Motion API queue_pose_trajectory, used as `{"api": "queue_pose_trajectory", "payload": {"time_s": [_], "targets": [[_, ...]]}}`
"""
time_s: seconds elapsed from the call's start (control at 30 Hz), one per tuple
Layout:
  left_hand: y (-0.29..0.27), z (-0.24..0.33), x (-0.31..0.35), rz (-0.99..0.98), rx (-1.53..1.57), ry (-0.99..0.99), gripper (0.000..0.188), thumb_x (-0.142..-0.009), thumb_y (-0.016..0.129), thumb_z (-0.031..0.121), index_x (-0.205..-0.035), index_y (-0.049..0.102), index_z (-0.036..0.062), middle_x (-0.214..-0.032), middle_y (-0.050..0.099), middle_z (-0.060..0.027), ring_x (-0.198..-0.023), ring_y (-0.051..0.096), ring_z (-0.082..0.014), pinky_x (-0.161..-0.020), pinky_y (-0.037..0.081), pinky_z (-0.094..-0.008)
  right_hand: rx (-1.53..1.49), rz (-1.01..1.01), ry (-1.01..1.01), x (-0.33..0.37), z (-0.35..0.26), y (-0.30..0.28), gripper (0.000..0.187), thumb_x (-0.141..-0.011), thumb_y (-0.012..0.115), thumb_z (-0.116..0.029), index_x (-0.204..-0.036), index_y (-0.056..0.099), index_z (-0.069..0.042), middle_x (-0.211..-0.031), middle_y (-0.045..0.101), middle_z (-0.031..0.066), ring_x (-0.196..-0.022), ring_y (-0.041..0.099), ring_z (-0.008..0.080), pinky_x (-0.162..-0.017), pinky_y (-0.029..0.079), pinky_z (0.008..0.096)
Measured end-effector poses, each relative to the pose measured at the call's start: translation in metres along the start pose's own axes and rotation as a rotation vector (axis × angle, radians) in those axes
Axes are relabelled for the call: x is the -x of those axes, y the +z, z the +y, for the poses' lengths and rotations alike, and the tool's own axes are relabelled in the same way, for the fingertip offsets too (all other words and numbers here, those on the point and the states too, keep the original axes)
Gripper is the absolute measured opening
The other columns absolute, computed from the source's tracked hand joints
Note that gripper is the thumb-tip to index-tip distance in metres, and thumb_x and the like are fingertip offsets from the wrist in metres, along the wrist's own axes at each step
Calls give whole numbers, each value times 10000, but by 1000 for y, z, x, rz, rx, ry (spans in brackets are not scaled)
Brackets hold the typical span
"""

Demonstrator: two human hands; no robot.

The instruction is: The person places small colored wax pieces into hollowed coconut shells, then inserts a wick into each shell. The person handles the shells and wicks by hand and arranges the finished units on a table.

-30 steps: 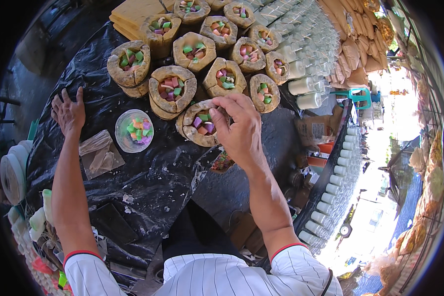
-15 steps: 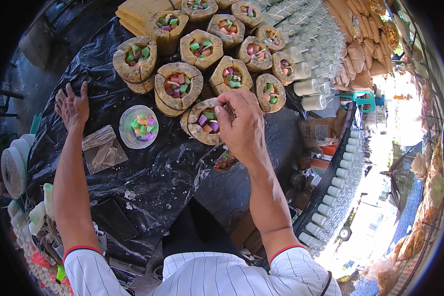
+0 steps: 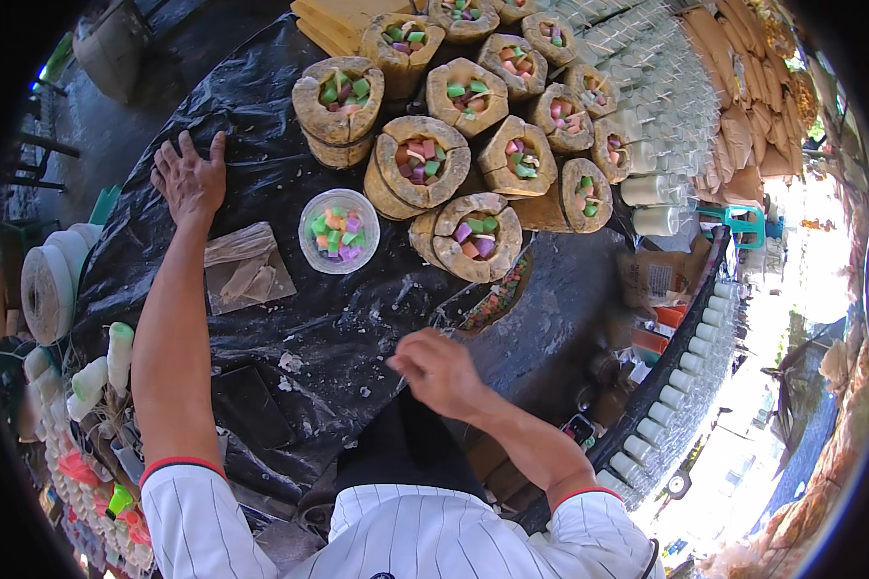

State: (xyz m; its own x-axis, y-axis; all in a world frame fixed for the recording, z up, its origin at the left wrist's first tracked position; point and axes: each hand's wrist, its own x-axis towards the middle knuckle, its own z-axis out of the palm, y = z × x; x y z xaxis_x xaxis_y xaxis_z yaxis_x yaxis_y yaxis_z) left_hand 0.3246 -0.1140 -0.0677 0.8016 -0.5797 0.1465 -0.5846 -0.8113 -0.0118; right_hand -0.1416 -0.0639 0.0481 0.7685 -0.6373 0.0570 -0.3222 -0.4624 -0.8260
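Observation:
My left hand (image 3: 191,181) lies flat with fingers spread on the black plastic sheet (image 3: 309,338) covering the table. My right hand (image 3: 439,372) hangs near the table's front edge, its fingers curled and smeared by motion. I cannot make out anything in it. The nearest tan block-like mold (image 3: 444,224), with a dark band round it, holds green, purple and orange chunks (image 3: 473,248). A clear round tub (image 3: 307,241) with similar coloured chunks stands to its left. More such molds (image 3: 396,137) with chunks inside crowd together behind.
Beside the tub, a flat piece with pale strips (image 3: 248,270) lies on the sheet. Yellowish envelopes (image 3: 328,34) sit at the back. Rows of pale cylinders (image 3: 655,220) stand at the back right, near brown paper packets (image 3: 734,96). A dark flat object (image 3: 251,405) lies near my left forearm.
My right hand has left the nearest mold and moved back toward my body. The view has shifted, so the table appears further right. My left hand stays flat on the sheet.

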Motion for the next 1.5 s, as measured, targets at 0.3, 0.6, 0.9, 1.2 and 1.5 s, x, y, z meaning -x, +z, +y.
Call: {"api": "queue_pose_trajectory", "payload": {"time_s": [0.3, 0.6, 0.9, 1.2, 1.5], "targets": [[-7, 3, -1, -26, 1, 8, 866, -1088, 442, 731, -1657, 473, 79, -1729, 385, -265, -1647, 282, -432, -1341, 179, -588, 312, 10, -313, -142, -14, 138, 573, -928, 788, -208, -1390, 612, 81, -1440, 579, 278, -1408, 529, 437, -1187, 422, 530], [-2, 0, 0, -12, 9, -2, 877, -1087, 437, 738, -1662, 465, 76, -1738, 380, -254, -1652, 278, -431, -1339, 182, -591, 471, -50, -213, -176, -14, 160, 727, -916, 770, -206, -1514, 528, 129, -1562, 501, 348, -1471, 476, 499, -1233, 360, 611], [-1, 1, -3, -20, 2, 0, 882, -1084, 422, 748, -1664, 470, 85, -1736, 386, -253, -1653, 279, -427, -1341, 175, -585, 554, 92, -208, -170, -14, 156, 657, -966, 713, -197, -1478, 515, 164, -1380, 571, 307, -1327, 572, 478, -1150, 502, 506], [-3, -3, -3, -32, -13, -21, 866, -1085, 428, 723, -1672, 466, 86, -1754, 375, -236, -1661, 276, -396, -1348, 169, -563, 274, -107, 0, -135, -85, 101, 373, -951, 748, -241, -1200, 637, 14, -980, 664, 125, -950, 683, 308, -775, 553, 422], [-5, 7, 1, -49, -5, -18, 875, -1091, 428, 725, -1674, 459, 73, -1743, 388, -229, -1660, 275, -381, -1350, 172, -549, 215, -52, 114, -50, -41, 7, 367, -925, 749, -148, -1244, 629, -12, -1030, 731, 169, -938, 731, 400, -832, 574, 522]]}}
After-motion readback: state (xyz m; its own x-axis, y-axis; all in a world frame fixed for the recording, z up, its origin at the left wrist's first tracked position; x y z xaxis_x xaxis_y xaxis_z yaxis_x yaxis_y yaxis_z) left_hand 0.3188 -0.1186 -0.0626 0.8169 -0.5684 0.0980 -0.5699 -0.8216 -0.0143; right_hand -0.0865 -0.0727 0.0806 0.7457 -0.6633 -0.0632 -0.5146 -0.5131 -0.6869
